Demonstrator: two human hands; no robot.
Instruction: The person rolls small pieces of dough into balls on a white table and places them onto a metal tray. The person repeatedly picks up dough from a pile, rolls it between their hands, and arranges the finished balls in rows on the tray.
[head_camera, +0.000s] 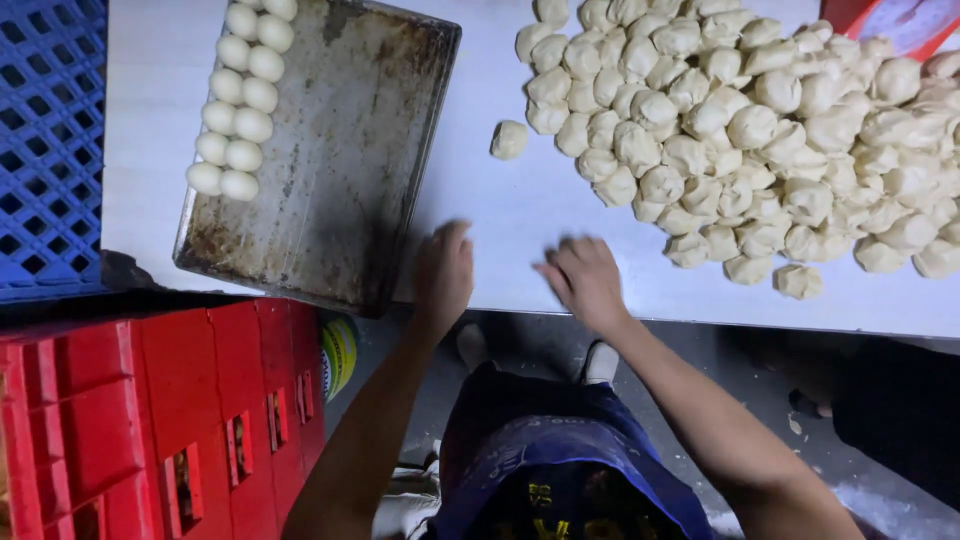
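Both bare arms reach forward, left hand (443, 272) palm-down with fingers together, right hand (583, 278) palm-down with fingers slightly spread, hands apart, nothing visibly gripped.

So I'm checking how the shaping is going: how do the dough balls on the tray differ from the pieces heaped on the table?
The dough balls on the tray are smooth and round; the heaped dough pieces look lumpy and uneven. The balls sit in two neat rows along the edge of the metal tray; the pieces lie in a loose pile on the white table. The balls are few, the pieces many. Both are pale dough of similar size.
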